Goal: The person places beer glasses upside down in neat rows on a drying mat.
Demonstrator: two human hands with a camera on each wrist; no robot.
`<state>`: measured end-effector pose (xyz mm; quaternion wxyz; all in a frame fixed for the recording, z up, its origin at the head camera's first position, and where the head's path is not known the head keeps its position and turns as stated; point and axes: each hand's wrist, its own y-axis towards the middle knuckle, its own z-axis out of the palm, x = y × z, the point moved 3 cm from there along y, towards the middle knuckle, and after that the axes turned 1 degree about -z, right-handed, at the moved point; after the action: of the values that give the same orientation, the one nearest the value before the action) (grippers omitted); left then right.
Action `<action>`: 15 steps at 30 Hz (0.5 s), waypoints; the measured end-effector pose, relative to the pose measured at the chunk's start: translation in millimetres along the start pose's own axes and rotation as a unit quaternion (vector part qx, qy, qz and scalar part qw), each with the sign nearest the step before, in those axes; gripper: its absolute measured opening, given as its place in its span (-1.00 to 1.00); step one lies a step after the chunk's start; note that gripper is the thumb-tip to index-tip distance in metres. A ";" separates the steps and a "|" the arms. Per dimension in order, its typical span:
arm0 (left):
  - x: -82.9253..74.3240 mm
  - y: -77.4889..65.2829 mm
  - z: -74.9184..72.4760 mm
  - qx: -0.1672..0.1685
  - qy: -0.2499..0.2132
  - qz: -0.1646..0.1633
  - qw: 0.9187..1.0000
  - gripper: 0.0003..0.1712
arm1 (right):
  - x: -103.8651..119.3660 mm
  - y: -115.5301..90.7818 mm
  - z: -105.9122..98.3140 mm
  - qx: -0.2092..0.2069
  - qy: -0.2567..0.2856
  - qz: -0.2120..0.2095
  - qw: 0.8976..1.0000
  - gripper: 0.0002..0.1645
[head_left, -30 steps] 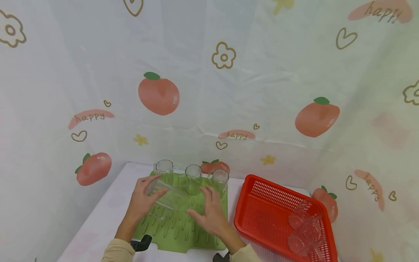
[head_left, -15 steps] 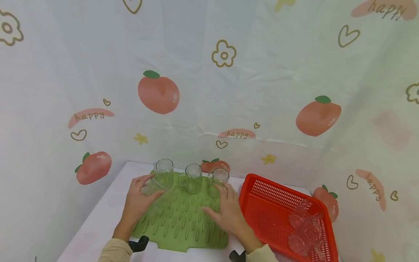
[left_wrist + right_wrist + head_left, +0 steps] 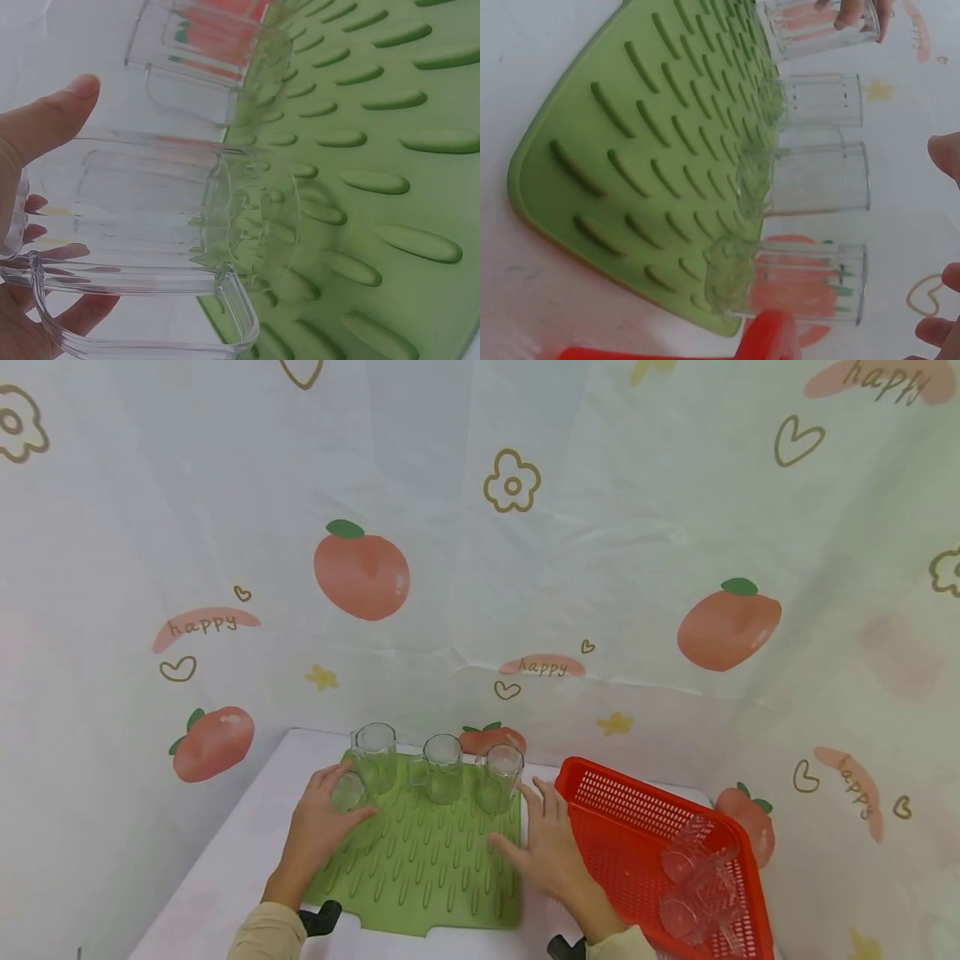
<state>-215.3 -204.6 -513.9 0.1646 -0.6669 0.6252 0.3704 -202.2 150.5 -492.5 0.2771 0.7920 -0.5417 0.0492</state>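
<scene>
A clear glass mug (image 3: 135, 187) stands upright on the green ridged mat (image 3: 427, 885), its handle toward the left fingers. My left hand (image 3: 315, 818) is spread around its upper part. In the left wrist view the thumb stands apart from the glass wall, while fingers show behind the rim and handle. Three more clear mugs stand in a row at the mat's back: a left one (image 3: 377, 760), a middle one (image 3: 444, 768) and a right one (image 3: 501, 777). Holding nothing, my right hand (image 3: 555, 843) hovers between the mat and the red basket (image 3: 555, 774), fingers spread.
Several clear glass mugs (image 3: 697, 893) lie at the right end of the red basket. A white patterned cloth (image 3: 450, 568) hangs behind the table (image 3: 225, 860). The mat's ridges cover its front part.
The mug by my left hand has gone from tilted to upright on the mat, moving left. My right hand has moved away rightward, from over the mat to beside the basket.
</scene>
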 end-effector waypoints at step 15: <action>3.5 -0.4 6.8 0.046 0.030 0.005 0.998 0.07 | -7.7 3.8 -14.9 -0.004 -0.015 0.013 1.000 0.02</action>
<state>-217.1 -202.3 -521.0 0.1748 -0.6662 0.6496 0.3219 -205.4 163.3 -481.3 0.2709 0.7844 -0.5567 0.0387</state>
